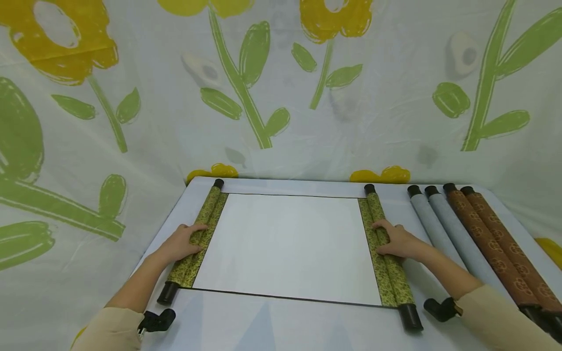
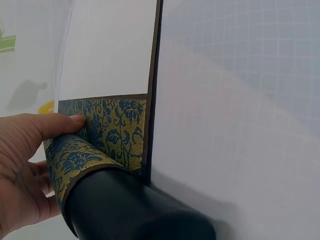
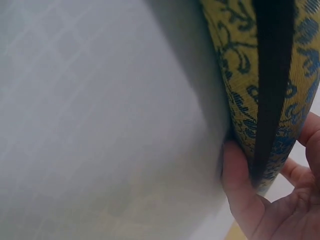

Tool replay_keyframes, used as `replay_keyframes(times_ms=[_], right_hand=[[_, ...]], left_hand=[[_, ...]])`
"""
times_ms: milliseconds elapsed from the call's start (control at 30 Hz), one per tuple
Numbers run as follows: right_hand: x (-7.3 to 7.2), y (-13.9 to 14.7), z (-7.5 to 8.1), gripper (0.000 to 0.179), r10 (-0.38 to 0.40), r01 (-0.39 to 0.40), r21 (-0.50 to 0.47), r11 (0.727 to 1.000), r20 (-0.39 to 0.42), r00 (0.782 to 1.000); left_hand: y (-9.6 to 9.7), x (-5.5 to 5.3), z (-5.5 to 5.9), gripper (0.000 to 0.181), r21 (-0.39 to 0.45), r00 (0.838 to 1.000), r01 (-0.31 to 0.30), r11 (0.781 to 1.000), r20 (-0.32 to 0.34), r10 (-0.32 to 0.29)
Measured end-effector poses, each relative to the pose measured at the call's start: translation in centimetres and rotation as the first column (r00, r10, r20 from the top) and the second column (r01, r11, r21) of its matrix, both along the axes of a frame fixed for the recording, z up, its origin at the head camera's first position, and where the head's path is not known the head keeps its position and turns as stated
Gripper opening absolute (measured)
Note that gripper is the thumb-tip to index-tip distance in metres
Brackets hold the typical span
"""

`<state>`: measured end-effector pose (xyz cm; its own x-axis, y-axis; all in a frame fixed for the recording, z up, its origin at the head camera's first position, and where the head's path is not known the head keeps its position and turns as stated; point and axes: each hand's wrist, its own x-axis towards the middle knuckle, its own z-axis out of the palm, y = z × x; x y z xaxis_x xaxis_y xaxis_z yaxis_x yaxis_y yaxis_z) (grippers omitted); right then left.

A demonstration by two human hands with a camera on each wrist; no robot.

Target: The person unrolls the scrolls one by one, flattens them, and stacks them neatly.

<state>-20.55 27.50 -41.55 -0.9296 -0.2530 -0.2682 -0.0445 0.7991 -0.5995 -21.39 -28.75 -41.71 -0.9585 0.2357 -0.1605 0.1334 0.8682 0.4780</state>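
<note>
A hanging scroll lies partly unrolled on the table, its blank white sheet (image 1: 290, 243) showing between two rolled ends in gold brocade with a dark blue floral pattern. My left hand (image 1: 181, 242) grips the left roll (image 1: 179, 273), thumb on the brocade and fingers round the far side, as the left wrist view shows. A black end knob (image 2: 135, 205) sticks out of that roll. On the other side, my right hand (image 1: 399, 240) holds the right roll (image 1: 400, 285). In the right wrist view, thumb and fingers lie on opposite sides of the brocade (image 3: 240, 85), which has a dark stripe.
To the right lie two pale grey-blue rolls (image 1: 443, 229) and two brown patterned rolls (image 1: 491, 239), all with black ends. The white table (image 1: 246, 324) extends in front of the scroll. Behind it hangs a flower-printed cloth (image 1: 162, 122).
</note>
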Motion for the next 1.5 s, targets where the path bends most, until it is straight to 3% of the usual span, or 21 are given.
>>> replay_keyframes(times_ms=[467,767,1033,1300,1500], right_hand=[[-0.5,-0.8,0.0,0.067,-0.017,0.017,0.019,1.000,0.006,1.000],[-0.4,-0.7,0.1,0.084,0.028,-0.028,-0.002,1.000,0.007,1.000],[-0.1,-0.1,0.4,0.092,0.040,-0.036,0.047,0.998,-0.098,0.994],[0.2,0.4,0.7,0.085,0.017,-0.024,-0.038,0.999,-0.178,0.984],[0.8,0.9,1.1,0.084,0.009,-0.035,-0.099,0.994,-0.260,0.966]], left_hand=[[-0.4,-0.2,0.1,0.057,-0.030,0.999,-0.019,0.999,-0.042,0.017],[-0.2,0.2,-0.2,0.057,-0.071,0.996,-0.077,0.994,-0.061,0.073],[1.2,0.4,0.0,0.062,0.005,0.976,-0.108,0.994,-0.192,0.107],[3.3,0.4,0.3,0.076,0.173,0.974,-0.099,0.980,-0.186,0.131],[5.7,0.2,0.4,0.082,0.298,0.973,-0.080,0.951,-0.183,0.139]])
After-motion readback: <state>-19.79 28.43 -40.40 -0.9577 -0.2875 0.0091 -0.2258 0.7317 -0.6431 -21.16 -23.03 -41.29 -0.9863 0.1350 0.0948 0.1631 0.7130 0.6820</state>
